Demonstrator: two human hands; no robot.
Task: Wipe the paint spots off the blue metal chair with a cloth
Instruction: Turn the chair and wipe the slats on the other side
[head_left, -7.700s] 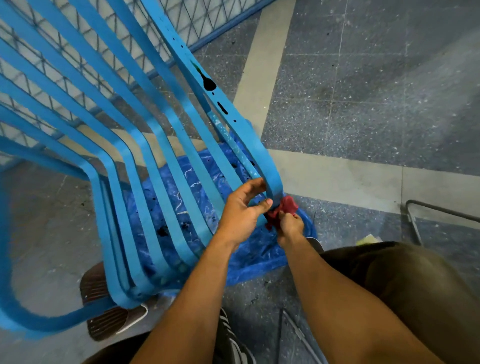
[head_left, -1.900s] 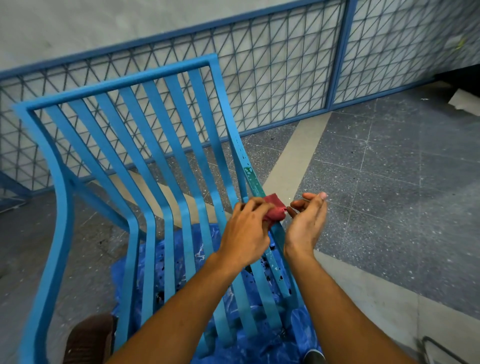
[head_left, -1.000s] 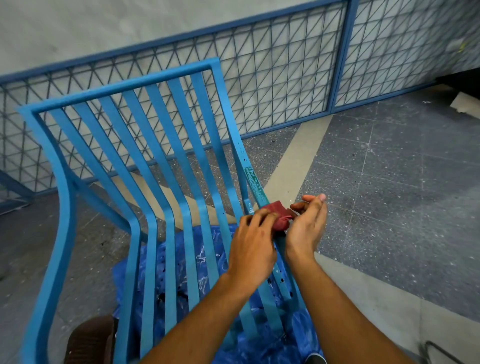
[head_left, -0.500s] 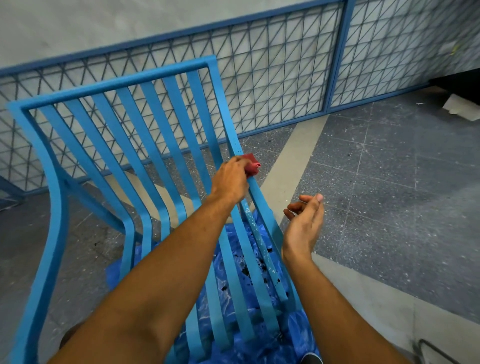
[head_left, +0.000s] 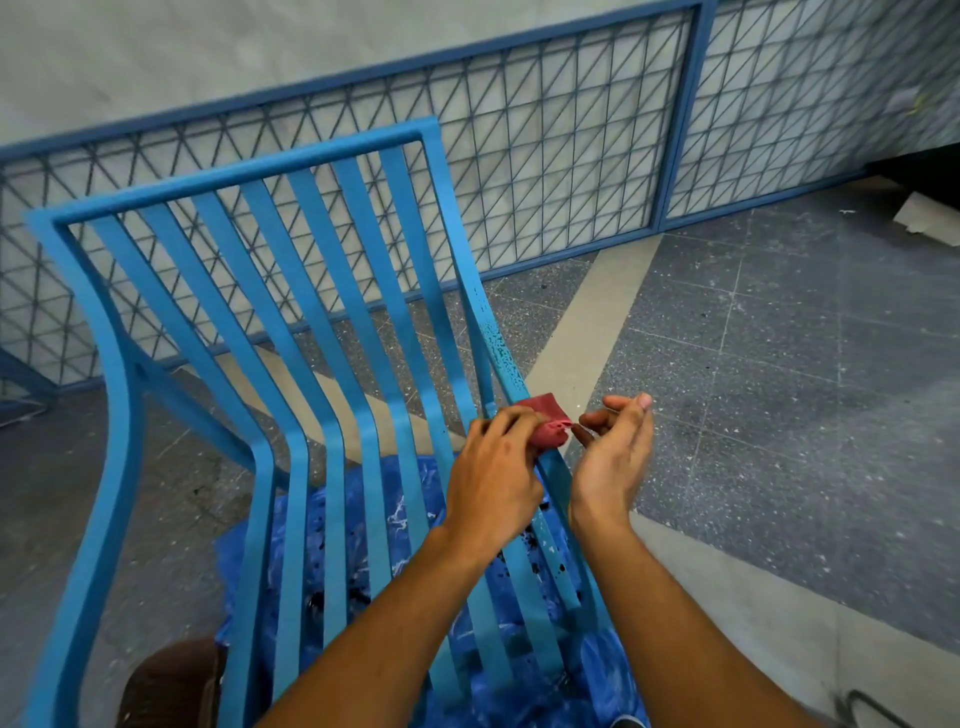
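Right now the left hand (head_left: 493, 478) presses a small red cloth (head_left: 546, 427) against the right side rail of the blue metal chair (head_left: 291, 332), at about the spot where the backrest bends down toward the seat. Its grip is closed around the cloth, with the fingers curled over the top and only the cloth's upper right end showing past the knuckles. The right hand (head_left: 610, 457) sits just beside the rail on its outer side, palm turned toward the left hand, fingers loosely bent and apart; its fingertips (head_left: 597, 418) come very near the cloth's free end, and I cannot tell whether they touch it. That hand holds nothing.

Just above the cloth, the rail carries a band of small dark speckles (head_left: 501, 348) along its edge. More dark spots (head_left: 540, 545) show lower down on the seat slats near the right side, below the two wrists.

The chair stands upright on a grey speckled floor (head_left: 779, 389), its slatted back facing away from the person and its seat slats running toward the lower edge of the view. Under the seat lies a crumpled blue plastic sheet (head_left: 400, 519) marked with white streaks and dark blots. Behind the chair runs a blue-framed wire mesh fence (head_left: 545, 156) in front of a pale wall. A pale stripe (head_left: 587, 317) crosses the floor tiles to the right of the chair. At the lower left edge, a brown shoe (head_left: 171, 686) is partly in view beside the chair frame.
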